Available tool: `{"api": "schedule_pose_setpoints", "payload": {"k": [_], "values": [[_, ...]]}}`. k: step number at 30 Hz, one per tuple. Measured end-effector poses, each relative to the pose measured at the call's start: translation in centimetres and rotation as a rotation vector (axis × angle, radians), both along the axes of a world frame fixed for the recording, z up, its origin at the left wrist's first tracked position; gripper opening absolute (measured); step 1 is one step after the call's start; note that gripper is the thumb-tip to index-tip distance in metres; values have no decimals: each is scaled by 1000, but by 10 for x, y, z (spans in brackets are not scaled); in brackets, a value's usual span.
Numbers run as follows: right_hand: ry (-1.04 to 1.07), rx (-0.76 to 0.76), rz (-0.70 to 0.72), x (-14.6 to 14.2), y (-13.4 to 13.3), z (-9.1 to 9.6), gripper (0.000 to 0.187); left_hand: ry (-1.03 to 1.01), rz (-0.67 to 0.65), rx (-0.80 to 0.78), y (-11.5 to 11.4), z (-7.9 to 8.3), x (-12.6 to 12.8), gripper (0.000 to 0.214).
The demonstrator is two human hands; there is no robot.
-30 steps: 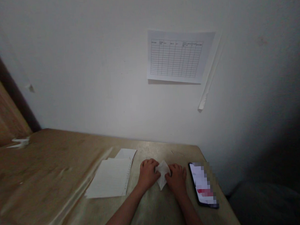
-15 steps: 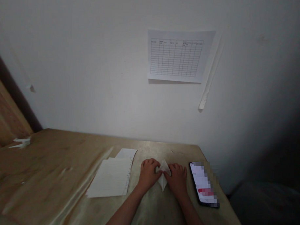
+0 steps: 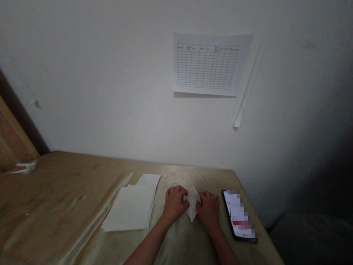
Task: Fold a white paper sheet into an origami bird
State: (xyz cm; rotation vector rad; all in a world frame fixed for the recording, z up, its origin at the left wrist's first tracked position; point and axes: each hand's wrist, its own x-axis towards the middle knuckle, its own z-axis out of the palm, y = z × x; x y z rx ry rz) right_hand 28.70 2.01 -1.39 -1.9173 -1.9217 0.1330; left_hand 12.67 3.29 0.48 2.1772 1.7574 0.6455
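Observation:
A small folded white paper (image 3: 193, 203) lies on the tan table (image 3: 65, 198) between my two hands. My left hand (image 3: 174, 204) grips its left side with curled fingers. On the paper's right side rests my right hand (image 3: 208, 208), fingers bent and pressing on it. The paper forms a pointed shape, its tip aimed toward me. Both hands rest on the tabletop near the table's right end.
A stack of lined white sheets (image 3: 131, 207) lies left of my hands. A phone (image 3: 239, 215) with a lit screen lies to the right, near the table edge. A printed grid sheet (image 3: 207, 65) hangs on the white wall. Small white scraps (image 3: 23, 167) sit at far left.
The folded paper has become narrower between my hands, and my fingers have shifted slightly on it. My hands stay in the same place.

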Motion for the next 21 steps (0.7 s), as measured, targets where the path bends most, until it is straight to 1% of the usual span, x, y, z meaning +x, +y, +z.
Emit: {"api": "schedule_pose_setpoints", "payload": {"k": [5, 11, 15, 21], "values": [[15, 15, -6, -1, -1, -1, 36, 23, 5, -6, 1, -1, 1, 33], [35, 25, -1, 1, 0, -2, 35, -19, -8, 16, 1, -4, -2, 31], [132, 24, 68, 6, -2, -2, 32, -26, -18, 38, 1, -8, -4, 30], [256, 52, 199, 16, -6, -3, 43, -6, -6, 28, 1, -6, -3, 29]]}}
